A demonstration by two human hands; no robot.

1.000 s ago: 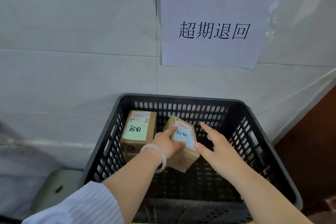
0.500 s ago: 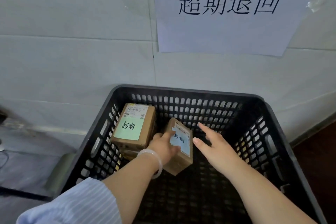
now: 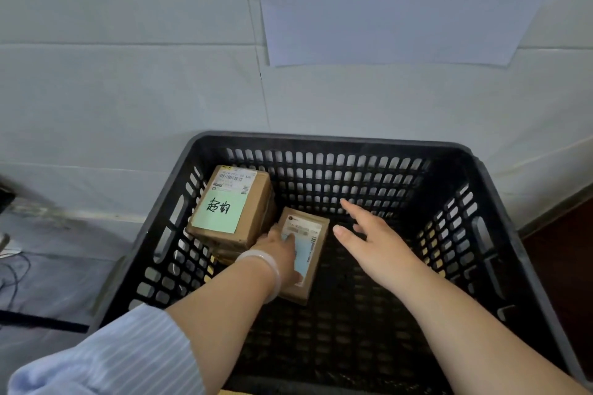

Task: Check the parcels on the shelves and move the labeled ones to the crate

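Left hand (image 3: pixel 278 254), arm stretched down into the crate (image 3: pixel 481 170), grips the box (image 3: pixel 313 255) (thumb flat on its blue label). Right hand (image 3: pixel 375 240) hovers just right of it, fingers spread, apart from the box

Paper sign (image 3: pixel 401 19) on wall (image 3: pixel 128 90), perhaps cables (image 3: pixel 12 269)

Just behind my left hand (image 3: pixel 281 250), a milky white round bangle (image 3: pixel 256 255); further back, a pale blue pinstriped cloth sleeve (image 3: pixel 106 359).
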